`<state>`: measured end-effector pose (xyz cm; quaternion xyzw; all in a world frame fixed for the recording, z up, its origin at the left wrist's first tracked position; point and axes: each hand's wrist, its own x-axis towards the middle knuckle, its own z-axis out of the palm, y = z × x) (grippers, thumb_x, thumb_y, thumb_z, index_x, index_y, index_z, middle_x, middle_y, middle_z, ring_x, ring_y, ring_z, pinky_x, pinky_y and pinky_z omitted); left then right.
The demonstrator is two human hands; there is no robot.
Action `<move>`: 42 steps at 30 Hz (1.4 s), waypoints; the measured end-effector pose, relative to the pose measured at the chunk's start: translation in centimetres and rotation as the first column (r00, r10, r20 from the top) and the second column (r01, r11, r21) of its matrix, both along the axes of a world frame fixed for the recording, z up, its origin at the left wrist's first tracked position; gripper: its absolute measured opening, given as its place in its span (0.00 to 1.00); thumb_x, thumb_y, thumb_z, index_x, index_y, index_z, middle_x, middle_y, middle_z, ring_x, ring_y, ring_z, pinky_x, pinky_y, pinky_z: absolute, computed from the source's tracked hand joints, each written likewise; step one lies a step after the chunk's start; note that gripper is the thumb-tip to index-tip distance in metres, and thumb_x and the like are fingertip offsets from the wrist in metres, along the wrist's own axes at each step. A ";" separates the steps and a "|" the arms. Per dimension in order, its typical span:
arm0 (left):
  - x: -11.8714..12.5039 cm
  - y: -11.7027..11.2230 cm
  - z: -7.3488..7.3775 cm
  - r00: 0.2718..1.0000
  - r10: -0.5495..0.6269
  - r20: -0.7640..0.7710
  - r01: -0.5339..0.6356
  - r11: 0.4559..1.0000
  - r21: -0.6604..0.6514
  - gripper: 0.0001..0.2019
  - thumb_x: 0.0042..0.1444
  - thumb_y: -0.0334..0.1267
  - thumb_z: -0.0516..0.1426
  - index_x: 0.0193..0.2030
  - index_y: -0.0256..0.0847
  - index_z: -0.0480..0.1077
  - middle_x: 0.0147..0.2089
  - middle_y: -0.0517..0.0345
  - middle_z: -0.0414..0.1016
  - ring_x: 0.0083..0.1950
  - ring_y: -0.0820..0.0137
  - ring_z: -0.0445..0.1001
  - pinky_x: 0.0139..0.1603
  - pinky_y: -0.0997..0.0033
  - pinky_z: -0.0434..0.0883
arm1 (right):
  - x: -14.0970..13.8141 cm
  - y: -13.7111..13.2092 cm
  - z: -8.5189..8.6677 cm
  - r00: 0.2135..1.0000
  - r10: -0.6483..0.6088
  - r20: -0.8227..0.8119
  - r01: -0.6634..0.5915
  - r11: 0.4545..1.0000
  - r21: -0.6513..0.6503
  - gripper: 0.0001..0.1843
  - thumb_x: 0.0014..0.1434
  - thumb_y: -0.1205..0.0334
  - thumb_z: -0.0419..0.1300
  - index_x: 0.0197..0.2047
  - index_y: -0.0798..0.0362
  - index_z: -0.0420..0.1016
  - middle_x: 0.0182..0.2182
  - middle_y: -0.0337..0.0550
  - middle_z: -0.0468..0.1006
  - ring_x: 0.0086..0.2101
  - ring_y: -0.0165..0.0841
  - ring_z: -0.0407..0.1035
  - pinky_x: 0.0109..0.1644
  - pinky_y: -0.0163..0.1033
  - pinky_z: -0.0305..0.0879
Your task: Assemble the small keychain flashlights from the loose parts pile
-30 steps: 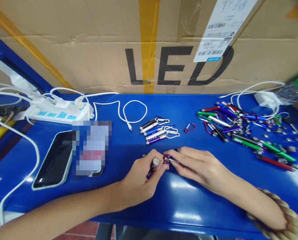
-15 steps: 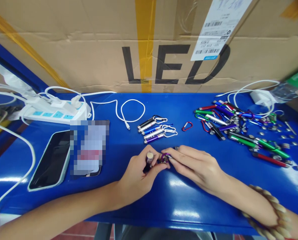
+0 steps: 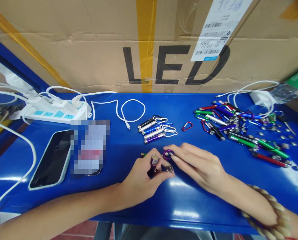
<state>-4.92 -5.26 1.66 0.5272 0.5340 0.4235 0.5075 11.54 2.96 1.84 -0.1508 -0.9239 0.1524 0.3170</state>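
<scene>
My left hand is closed around a small dark-barrelled keychain flashlight, its round end facing up. Between its thumb and fingertip is a small shiny metal piece, partly hidden. Pinched in my right hand is a purple carabiner clip, just above and apart from that metal piece. A short green-and-dark end pokes out behind my left hand; the rest of it is hidden. Beyond my hands, several keychain flashlights with carabiners lie in a row, and a red carabiner lies to their right.
A mixed pile of flashlights and loose round metal parts covers the right side. On the left are two phones, a power strip and white cables. A large cardboard box stands behind the blue table.
The purple carabiner has come away from the metal piece in my left fingertips, which has tipped lower. My left hand has shifted slightly right, and the green end has come into view behind it.
</scene>
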 end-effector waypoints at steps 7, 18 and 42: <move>-0.1 0.4 0.3 0.993 0.104 0.055 -0.104 0.995 0.004 0.17 0.52 0.31 0.58 0.26 0.43 0.50 0.30 0.61 0.73 0.28 0.75 0.64 0.30 0.74 0.61 | 1.0 2.7 0.9 0.948 -0.186 0.258 0.165 0.981 0.101 0.19 0.65 0.59 0.48 0.52 0.58 0.71 0.38 0.47 0.76 0.38 0.35 0.73 0.37 0.36 0.70; -0.4 0.3 -0.1 0.986 0.166 -0.015 -0.165 0.985 0.055 0.14 0.51 0.31 0.60 0.26 0.41 0.55 0.32 0.60 0.75 0.27 0.76 0.63 0.30 0.74 0.62 | 1.8 4.3 0.6 0.849 -0.263 0.458 0.193 0.962 0.195 0.13 0.61 0.57 0.53 0.45 0.49 0.76 0.37 0.41 0.76 0.39 0.35 0.72 0.28 0.35 0.67; -0.9 -0.2 0.3 0.973 -0.211 -0.097 0.215 0.976 0.036 0.08 0.60 0.38 0.51 0.32 0.42 0.54 0.30 0.63 0.61 0.27 0.74 0.57 0.29 0.73 0.59 | -0.1 1.0 2.1 0.987 0.063 -0.146 -0.124 0.881 -0.457 0.03 0.53 0.70 0.63 0.32 0.54 0.77 0.29 0.40 0.76 0.29 0.25 0.70 0.31 0.29 0.69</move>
